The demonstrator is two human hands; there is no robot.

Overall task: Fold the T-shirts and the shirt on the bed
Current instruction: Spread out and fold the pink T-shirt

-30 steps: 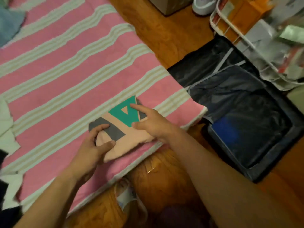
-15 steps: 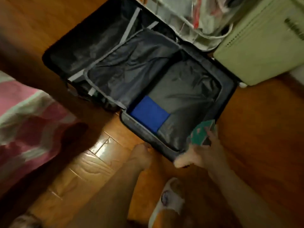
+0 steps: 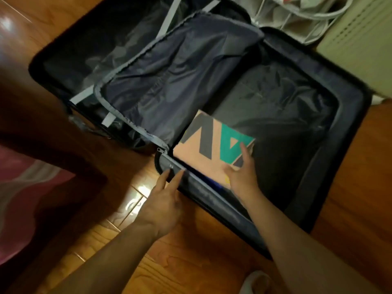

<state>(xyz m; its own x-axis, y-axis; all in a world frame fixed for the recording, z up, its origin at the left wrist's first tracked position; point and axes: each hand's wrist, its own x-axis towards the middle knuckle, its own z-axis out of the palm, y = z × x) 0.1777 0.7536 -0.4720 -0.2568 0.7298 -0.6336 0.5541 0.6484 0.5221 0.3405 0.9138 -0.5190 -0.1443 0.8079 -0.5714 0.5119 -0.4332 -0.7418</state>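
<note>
A folded peach T-shirt (image 3: 203, 149) with a grey and teal print lies in the right half of an open black suitcase (image 3: 347, 115), in its near left corner. My right hand (image 3: 241, 175) rests on the shirt's near right edge with its fingers stretched out over the teal print. My left hand (image 3: 165, 200) has straight fingers touching the suitcase's front rim by the zipper. A sliver of a blue folded garment (image 3: 214, 183) shows under the T-shirt; the rest of it is hidden.
The suitcase lies open on a wooden floor (image 3: 191, 251), its grey lining flap (image 3: 174, 81) folded over the middle. The pink striped bed's corner (image 3: 21, 198) is at the left. A white wire rack (image 3: 297, 20) and a pale green appliance (image 3: 360, 43) stand behind. A slipper (image 3: 254, 281) is at the bottom.
I turned from the bed to the suitcase. My right hand carried the folded T-shirt off the bed and set it down in the suitcase over the blue garment. My left hand reached the rim.
</note>
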